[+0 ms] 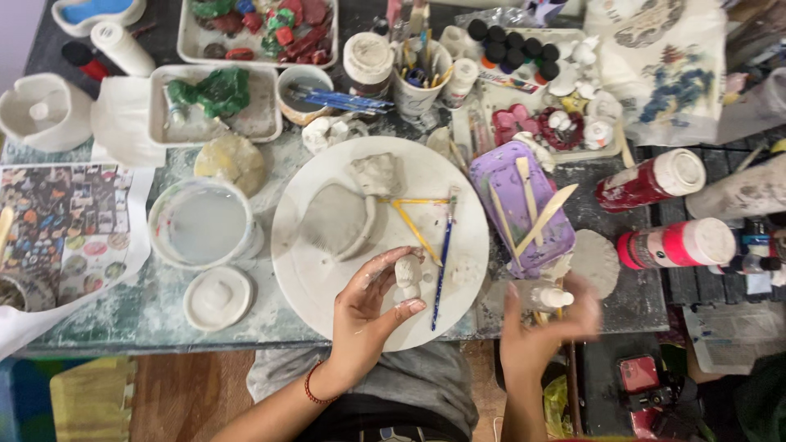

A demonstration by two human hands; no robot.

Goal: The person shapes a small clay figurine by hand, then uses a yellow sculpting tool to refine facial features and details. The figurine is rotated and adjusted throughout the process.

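Note:
My left hand [366, 315] holds a small pale clay figure [407, 281] between thumb and fingers, over the near edge of a round white board [323, 270]. On the board lie a flat grey clay slab [336, 221], a clay lump [375, 173], a blue-handled brush [443, 262] and yellow sticks [413, 221]. My right hand [542, 327], blurred, grips a small white bottle [550, 296] at the table's front edge, just below a purple tray [503, 184] with wooden modelling tools.
A white water bowl [205, 225] and small lid [217, 296] sit left of the board. Trays of coloured clay, a cup of brushes [419, 78], paint pots [512, 41] and red bottles [651, 180] crowd the back and right. A printed sheet [57, 221] lies at left.

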